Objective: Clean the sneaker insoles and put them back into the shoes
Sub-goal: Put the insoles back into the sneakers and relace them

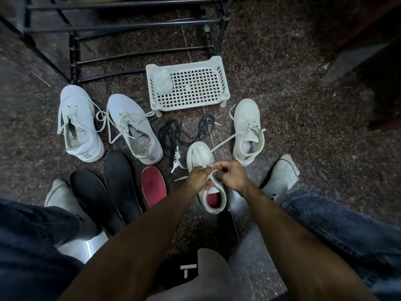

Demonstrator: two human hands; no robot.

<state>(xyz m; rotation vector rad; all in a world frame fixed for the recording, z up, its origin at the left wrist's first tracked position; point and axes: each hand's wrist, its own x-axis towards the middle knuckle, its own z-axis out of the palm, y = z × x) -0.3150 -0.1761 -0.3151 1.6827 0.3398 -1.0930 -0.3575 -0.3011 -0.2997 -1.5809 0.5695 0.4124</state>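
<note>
A white sneaker lies on the floor before me with a red insole inside its heel opening. My left hand and my right hand meet over its tongue, and both pinch its white lace, which runs off toward its mate. A loose red insole lies just left of the shoe. Two black insoles lie further left. Two more white sneakers stand behind those.
A white perforated plastic tray with a crumpled cloth stands behind the shoes. Black laces lie tangled on the speckled stone floor. A black metal shoe rack stands at the back. My socked feet flank the work.
</note>
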